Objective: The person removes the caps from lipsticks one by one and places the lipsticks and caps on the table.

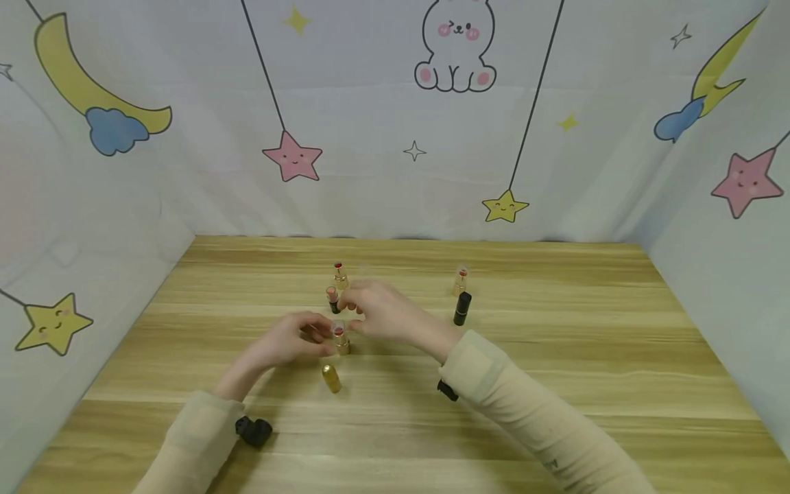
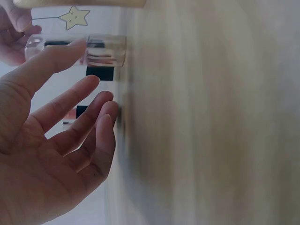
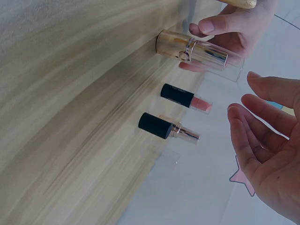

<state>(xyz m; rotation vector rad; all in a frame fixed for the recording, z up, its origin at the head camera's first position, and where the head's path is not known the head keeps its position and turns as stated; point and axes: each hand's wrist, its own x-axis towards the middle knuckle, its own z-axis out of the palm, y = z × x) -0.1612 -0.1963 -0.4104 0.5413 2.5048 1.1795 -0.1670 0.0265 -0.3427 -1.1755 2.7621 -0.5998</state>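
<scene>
A gold lipstick (image 1: 342, 343) with a clear cap over its red bullet stands upright between the two hands. Beside it, the left hand (image 1: 300, 337) has its fingers loosely bent, with thumb and fingertips close to the tube. The right hand (image 1: 384, 310) hovers just above and to the right, holding nothing, its thumb and fingers apart in the right wrist view. Close behind its fingertips is a pink lipstick (image 3: 180, 96) with a black base. Another lipstick (image 1: 340, 276), dark red, stands farther back, near a clear cap (image 1: 364, 270).
In front of the hands stands a gold tube (image 1: 331, 379). To the right are a clear-capped red lipstick (image 1: 460, 282) and a black tube (image 1: 462, 309). A black object (image 1: 447, 390) is partly covered by the right sleeve; another black object (image 1: 254, 431) sits at the left sleeve.
</scene>
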